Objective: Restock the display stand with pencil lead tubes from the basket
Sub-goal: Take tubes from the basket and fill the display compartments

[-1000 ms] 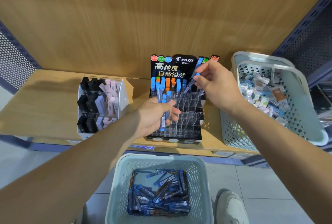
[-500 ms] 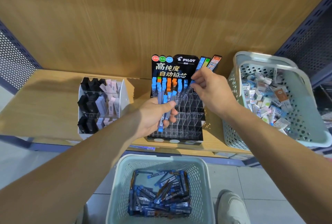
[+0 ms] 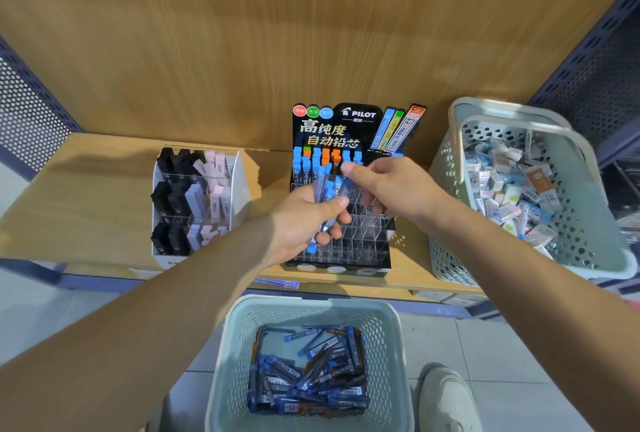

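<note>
At the left, over the front edge of the shelf [image 3: 86, 189], our left hand [image 3: 304, 220] grips a small bundle of pencil lead tubes [image 3: 323, 189], fingers curled round them and thumb pressed across. It holds them in front of the display stand [image 3: 349, 241], which sits mid-shelf by that edge.

Our right hand [image 3: 398, 189] was at the stand's back row a second ago, seating a tube. It has now come back to the bundle, thumb and forefinger reaching for the top of one tube. Blur keeps us from telling whether they already pinch it.

We judge one more tube placed and the next being drawn. Most front compartments stand empty. The basket [image 3: 311, 303], on the floor below the shelf's front edge, holds many more tubes, so much restocking remains.
</note>
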